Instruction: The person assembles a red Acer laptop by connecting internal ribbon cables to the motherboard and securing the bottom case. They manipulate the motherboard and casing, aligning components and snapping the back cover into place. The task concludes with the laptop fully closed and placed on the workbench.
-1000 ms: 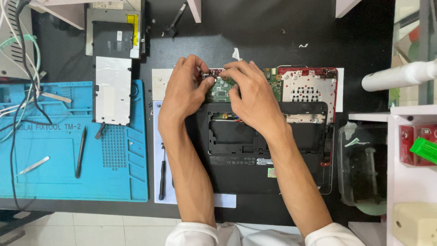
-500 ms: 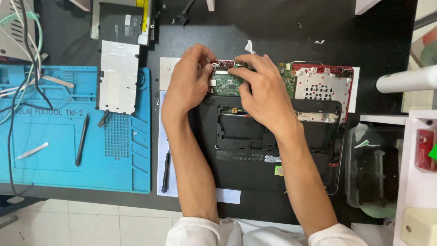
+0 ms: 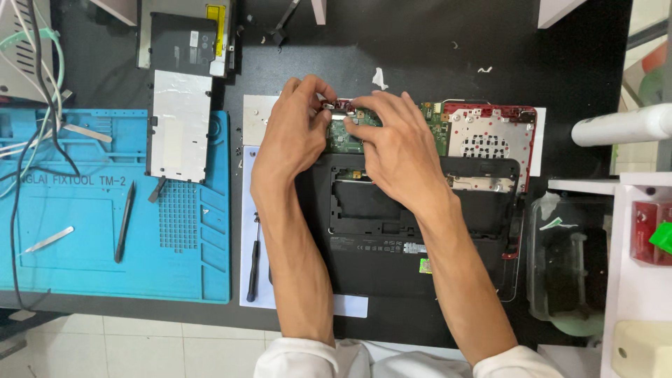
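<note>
An opened laptop with a black bottom shell and red trim lies on the black table. Its green circuit board shows at the far edge. My left hand and my right hand meet over the board's left end, fingertips pinching a small metal part there. Whether the part is loose or fixed to the board is hidden by my fingers.
A blue repair mat at left carries a silver metal plate, a black spudger and a metal pry tool. A screwdriver lies beside my left forearm. A drive lies at the far edge; a white shelf stands right.
The view has shifted slightly, so everything sits lower in the picture. Both hands stay together at the board's left end with only small finger movements.
</note>
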